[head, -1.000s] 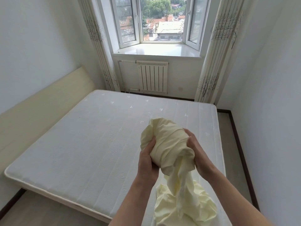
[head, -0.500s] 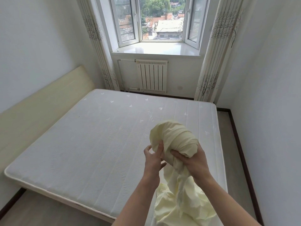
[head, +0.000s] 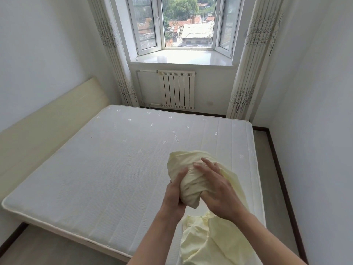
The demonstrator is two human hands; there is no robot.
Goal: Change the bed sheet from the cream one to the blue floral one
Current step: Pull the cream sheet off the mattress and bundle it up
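The left hand grips the bundled cream sheet from below, fingers curled round it; the right hand lies over the bundle, fingers fairly straight, pressing the wrap; a loose tail hangs down over the bare mattress edge; that tail could, I judge, snag or drag the roll undone if the hold slackens; the mattress quilting reads "FUANNA"; no blue floral sheet is in view.

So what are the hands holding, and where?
The cream sheet: the left hand grips the wad's lower left, and the right hand lies over its right side.
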